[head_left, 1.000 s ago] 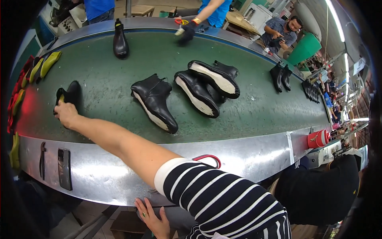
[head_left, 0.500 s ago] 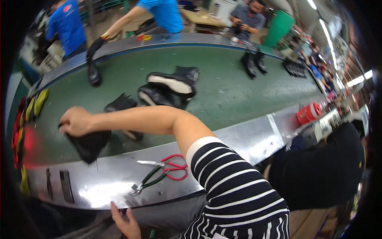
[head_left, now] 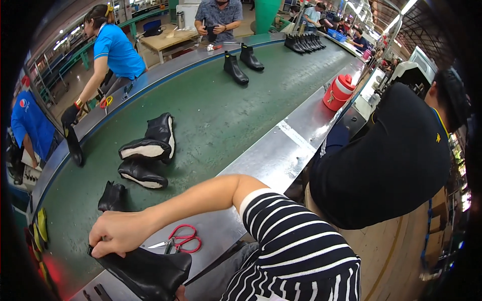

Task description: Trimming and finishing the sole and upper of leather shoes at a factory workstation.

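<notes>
A black ankle boot [head_left: 145, 271] hangs slantwise over the near edge of the metal table. My right hand [head_left: 123, 233] is closed on the boot's top opening, its fingers pinching the rim. Only a sliver of my left hand [head_left: 180, 293] shows, against the boot's lower right end; its fingers are mostly hidden behind the boot. Just past the boot lie red-handled scissors [head_left: 186, 241], partly covered by it. Beyond my right forearm, black boots with pale soles [head_left: 145, 149] lie on the green belt, and another dark boot [head_left: 113, 196] is closer to my hand.
Finished-looking black boots [head_left: 235, 70] stand farther along the belt, with a row [head_left: 304, 42] behind. A red jug [head_left: 338, 93] sits on the metal ledge. A person in black [head_left: 381, 160] sits to my right. Across the belt, a person in blue [head_left: 118, 52] holds a boot [head_left: 74, 145].
My right hand has brought the boot down and toward me. My left hand, bare and spread before, is now at the boot. The view has swung right.
</notes>
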The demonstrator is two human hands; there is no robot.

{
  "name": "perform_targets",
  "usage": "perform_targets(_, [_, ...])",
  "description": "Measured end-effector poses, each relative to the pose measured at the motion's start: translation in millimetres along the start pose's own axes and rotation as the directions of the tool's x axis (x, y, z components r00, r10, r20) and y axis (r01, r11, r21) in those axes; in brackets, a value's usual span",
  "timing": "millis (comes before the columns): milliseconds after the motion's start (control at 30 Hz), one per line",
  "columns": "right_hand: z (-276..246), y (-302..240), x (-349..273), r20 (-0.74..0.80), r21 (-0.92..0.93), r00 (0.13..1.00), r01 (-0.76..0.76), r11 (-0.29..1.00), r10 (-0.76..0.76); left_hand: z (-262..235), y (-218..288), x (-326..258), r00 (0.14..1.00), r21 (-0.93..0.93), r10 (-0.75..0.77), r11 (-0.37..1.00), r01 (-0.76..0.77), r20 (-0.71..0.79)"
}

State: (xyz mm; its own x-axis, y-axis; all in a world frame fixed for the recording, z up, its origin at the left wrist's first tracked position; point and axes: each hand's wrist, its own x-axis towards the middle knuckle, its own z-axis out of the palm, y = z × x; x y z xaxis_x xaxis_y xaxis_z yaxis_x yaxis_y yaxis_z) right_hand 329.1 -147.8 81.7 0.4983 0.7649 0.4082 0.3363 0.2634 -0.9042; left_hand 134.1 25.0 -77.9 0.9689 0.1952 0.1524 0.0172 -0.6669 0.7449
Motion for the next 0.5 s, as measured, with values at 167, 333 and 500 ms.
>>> perform_targets(167, [6.2, 16.1, -51.4, 0.018, -0.233, 0.993, 0.121, 0.965, -0.120, 7.3, 10.7, 1.2, 0.993, -0.255, -0.116, 0.961, 0.103, -0.035])
perform_targets(333, [45.9, 25.0, -95.9, -0.086, -0.405, 0.993, 0.037, 0.914, -0.078, 21.9, 22.6, 0.4, 0.976, -0.505, -0.218, 0.840, 0.197, 0.018])
perform_targets(500, [59.4, 36.4, -102.9, -0.061, -0.369, 0.992, 0.082, 0.926, -0.112, 14.4, 51.3, -10.1, 0.982, -0.612, -0.186, 0.775, 0.158, 0.019])
